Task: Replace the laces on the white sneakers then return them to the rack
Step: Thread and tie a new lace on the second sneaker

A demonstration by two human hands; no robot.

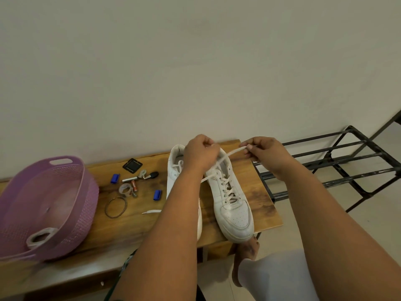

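The person is lacing the right-hand white sneaker [230, 200], which is sitting at the worktop's [134, 222] right end beside its partner [175, 170]. The left hand [200, 154] and right hand [263, 152] are each pinching an end of the lace [230, 153], pulling it taut above the top eyelets. Judging by the filled eyelets, tying off is coming next, calling for crossing both ends. The rack [338, 161] is standing just right of the worktop.

surface [134, 222]: wood grain, slight sheen; sneakers [233, 210]: white smooth leather look, perforated toe, scuffed; lace [230, 153]: flat woven cloth; basket [65, 205]: lilac plastic, woven-texture walls, matt; rack [338, 166]: black painted metal, chipped; bangle [115, 207]: twisted metal
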